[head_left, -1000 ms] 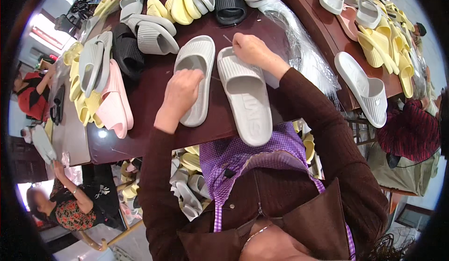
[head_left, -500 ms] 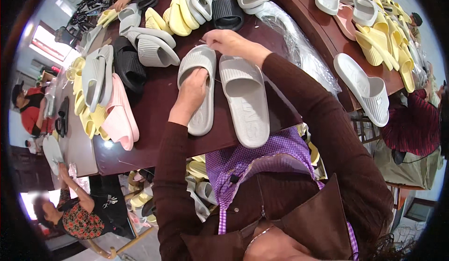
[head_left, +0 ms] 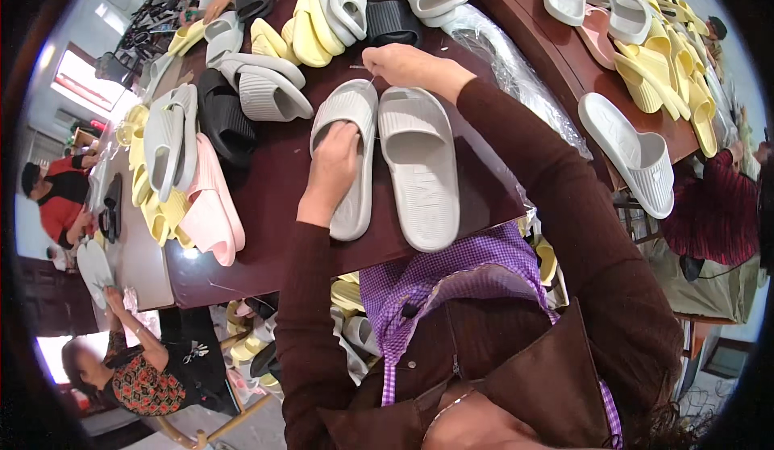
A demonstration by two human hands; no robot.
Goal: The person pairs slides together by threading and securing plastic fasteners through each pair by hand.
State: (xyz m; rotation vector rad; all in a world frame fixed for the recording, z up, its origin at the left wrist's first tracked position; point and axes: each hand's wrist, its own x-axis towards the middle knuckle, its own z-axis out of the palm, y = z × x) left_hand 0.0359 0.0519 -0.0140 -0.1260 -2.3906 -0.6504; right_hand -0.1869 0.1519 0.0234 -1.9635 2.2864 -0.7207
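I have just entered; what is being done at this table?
At the dark red table, a person's left hand reaches into the strap opening of the left light grey slide. The right hand is just beyond that slide's toe end; what it pinches, if anything, is too small to identify. The right light grey slide lies alongside. Pink slides and yellow slides lie nearby.

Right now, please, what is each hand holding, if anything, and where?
The left hand is at the strap opening of the left grey slipper, grip hidden; the right hand seemingly pinches something too thin to identify.
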